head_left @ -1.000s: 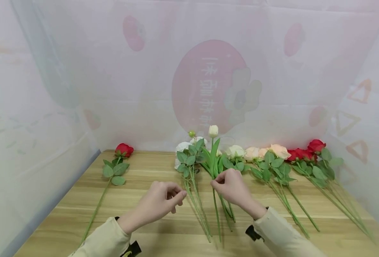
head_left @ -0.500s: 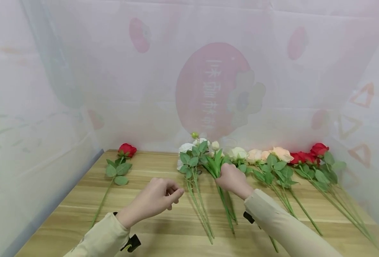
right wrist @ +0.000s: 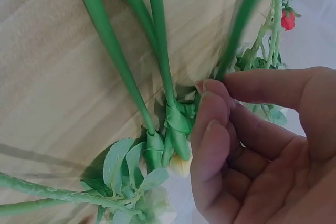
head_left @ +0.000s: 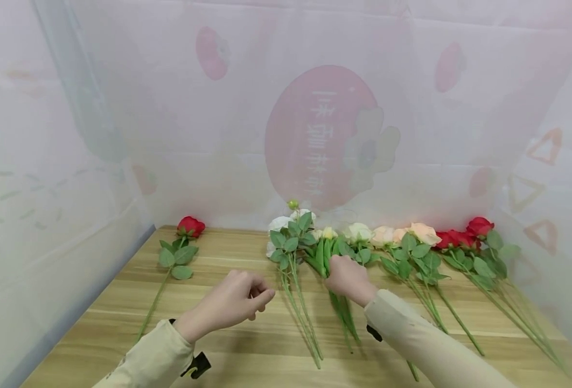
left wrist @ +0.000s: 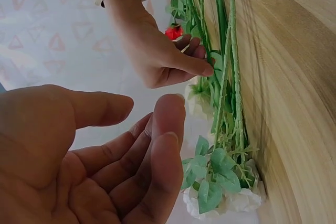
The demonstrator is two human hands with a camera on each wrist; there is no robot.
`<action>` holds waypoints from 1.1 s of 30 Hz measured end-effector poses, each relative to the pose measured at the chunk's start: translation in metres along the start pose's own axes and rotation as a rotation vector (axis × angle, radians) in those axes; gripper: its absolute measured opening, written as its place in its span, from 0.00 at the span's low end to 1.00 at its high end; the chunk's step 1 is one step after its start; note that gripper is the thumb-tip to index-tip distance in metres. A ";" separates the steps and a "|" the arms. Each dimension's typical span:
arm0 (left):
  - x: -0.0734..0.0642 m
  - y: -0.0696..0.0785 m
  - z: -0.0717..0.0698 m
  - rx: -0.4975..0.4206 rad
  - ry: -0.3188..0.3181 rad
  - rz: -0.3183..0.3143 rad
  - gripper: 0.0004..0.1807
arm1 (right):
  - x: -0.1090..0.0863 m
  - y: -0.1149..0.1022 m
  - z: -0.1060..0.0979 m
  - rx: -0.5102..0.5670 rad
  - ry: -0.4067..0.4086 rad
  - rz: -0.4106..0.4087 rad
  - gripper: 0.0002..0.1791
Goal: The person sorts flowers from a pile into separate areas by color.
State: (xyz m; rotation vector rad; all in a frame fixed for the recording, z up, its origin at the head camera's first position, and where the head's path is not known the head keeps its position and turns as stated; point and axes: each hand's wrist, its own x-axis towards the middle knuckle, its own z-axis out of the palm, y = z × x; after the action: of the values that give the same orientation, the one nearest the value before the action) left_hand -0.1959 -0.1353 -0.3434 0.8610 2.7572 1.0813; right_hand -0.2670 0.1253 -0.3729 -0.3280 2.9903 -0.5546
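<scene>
My right hand [head_left: 350, 279] pinches the green stem [right wrist: 241, 27] of a tulip between thumb and fingertips, low over the middle of the table. Beside it lie more tulips [head_left: 328, 234] with smooth green leaves; their stems run past the hand towards the front. Part of the held flower is hidden behind my fingers. My left hand [head_left: 232, 302] hovers left of the white roses [left wrist: 244, 198], fingers loosely curled, with nothing in them. Between the hands, the white roses' leafy stems [head_left: 298, 307] point towards the front.
A single red rose [head_left: 191, 227] lies at the left of the wooden table [head_left: 218, 253]. To the right are cream roses [head_left: 358, 232], peach roses [head_left: 425, 234] and red roses [head_left: 480, 226]. A printed cloth [head_left: 218, 124] stands behind the table.
My right hand has lowered the tulip from above the others down among them, its bloom dropping to the table's back edge. My left hand has hardly moved.
</scene>
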 end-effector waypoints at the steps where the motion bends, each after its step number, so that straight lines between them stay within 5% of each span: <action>1: 0.000 0.000 0.000 0.006 -0.007 0.000 0.12 | -0.002 0.000 0.000 0.001 0.003 -0.007 0.24; 12: 0.000 -0.006 -0.002 0.045 -0.051 -0.001 0.17 | -0.034 0.012 -0.015 0.156 0.109 -0.073 0.29; 21: 0.002 -0.011 -0.004 0.064 -0.066 -0.017 0.18 | -0.068 0.038 -0.041 0.292 0.251 -0.072 0.07; 33: 0.004 -0.017 0.002 0.131 -0.069 -0.062 0.13 | -0.082 0.070 -0.043 0.300 0.249 -0.038 0.10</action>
State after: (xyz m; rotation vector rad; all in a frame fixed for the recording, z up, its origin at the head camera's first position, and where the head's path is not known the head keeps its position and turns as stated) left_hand -0.2072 -0.1423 -0.3557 0.8049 2.8027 0.8526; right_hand -0.2057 0.2222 -0.3545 -0.3120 3.0689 -1.1080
